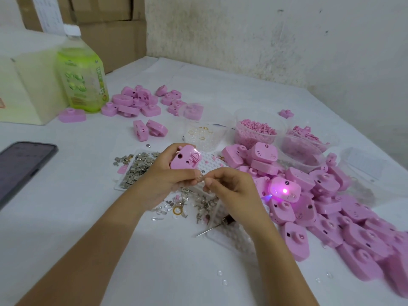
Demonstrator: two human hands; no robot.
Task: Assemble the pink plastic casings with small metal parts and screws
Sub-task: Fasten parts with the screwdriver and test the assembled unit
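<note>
Left hand (165, 173) grips casing (185, 160) (right hand (229, 187) pinches tiny part (202, 177)).

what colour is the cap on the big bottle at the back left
White; the cap tops the green-labelled bottle, clearest in the head view.

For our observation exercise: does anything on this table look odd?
One pink casing in the pile glows while its neighbours are dark; a few clear beads lie loose nearer the camera.

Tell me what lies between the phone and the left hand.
In the head view, a heap of small metal parts on a white tray lies beside the left hand; the rest toward the phone is bare tabletop.
</note>
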